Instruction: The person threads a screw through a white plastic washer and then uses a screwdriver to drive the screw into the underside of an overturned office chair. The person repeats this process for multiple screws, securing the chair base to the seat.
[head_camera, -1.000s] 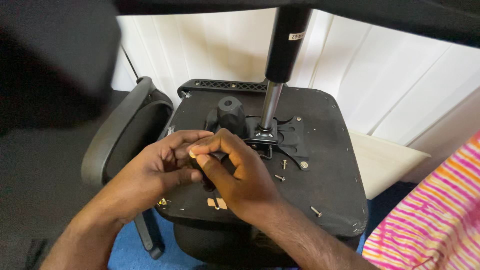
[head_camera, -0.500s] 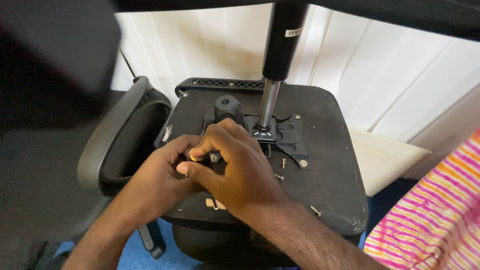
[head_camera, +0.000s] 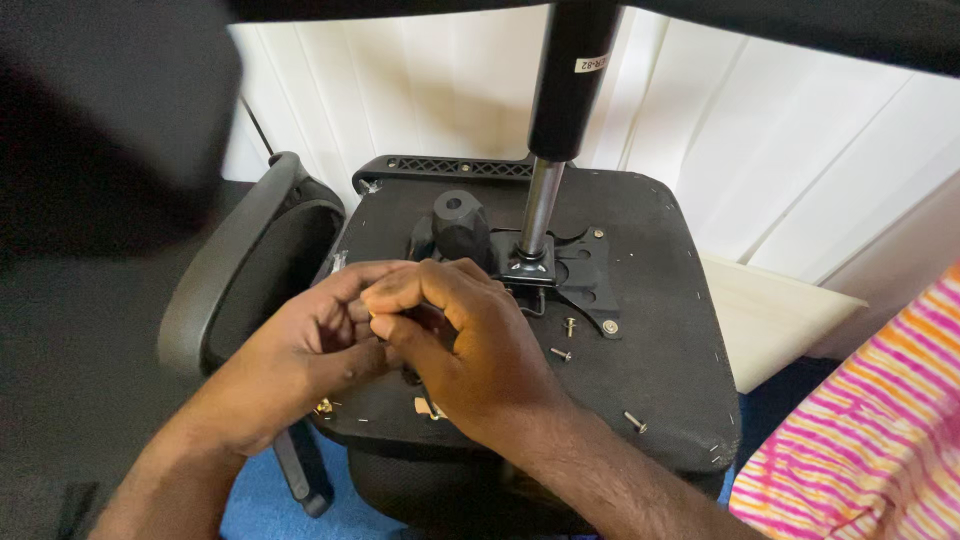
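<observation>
head: both hands (head_camera: 400, 335) pinch small part.

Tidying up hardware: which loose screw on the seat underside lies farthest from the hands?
The screw near the seat's front-right edge, alone; the other two screws lie beside the metal plate.

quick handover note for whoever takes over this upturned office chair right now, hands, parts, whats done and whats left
Left hand: fingers curled against the right, pinching something small; what it is stays hidden.
Right hand: over the left, fingers bent on the same spot.
Chair seat underside faces up, gas cylinder standing in the mounting plate.
Done: one bolt head shows in the plate's corner.
Left: loose screws lie on the seat: two by the plate, one near the front edge.
Black knob sits behind the hands.
</observation>
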